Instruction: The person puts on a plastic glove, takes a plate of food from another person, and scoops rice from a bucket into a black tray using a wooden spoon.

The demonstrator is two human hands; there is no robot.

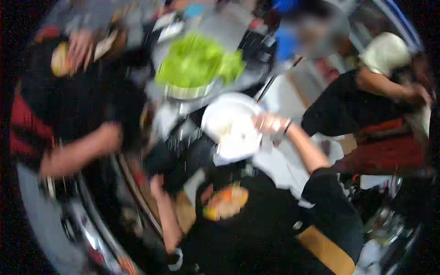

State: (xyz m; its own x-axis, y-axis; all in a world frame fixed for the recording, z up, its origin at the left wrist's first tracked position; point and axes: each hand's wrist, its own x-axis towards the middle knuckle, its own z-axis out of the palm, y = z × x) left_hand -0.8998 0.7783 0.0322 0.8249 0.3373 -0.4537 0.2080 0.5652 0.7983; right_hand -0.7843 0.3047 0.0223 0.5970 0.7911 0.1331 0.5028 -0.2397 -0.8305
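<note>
Motion blur smears the whole view. My right hand (271, 123), a dark band at its wrist, is at the right edge of a round white bowl (224, 106). Its fingers overlap the rim, but their grip is too blurred to make out. Inside the bowl is a pale, bright mass with unclear detail. Lower left, my left hand (157, 184) is beside a dark area, away from the bowl; its fingers are smeared. Leafy green lettuce (195, 62) heaps over a round container (189, 92) beyond the bowl.
At left, a person in black (78, 96) has a hand near the chest. Another person wearing a white head covering (386, 52) is at upper right. White crumpled material (284, 167) lies right of the bowl. A blurred metal edge (98, 229) curves along the lower left.
</note>
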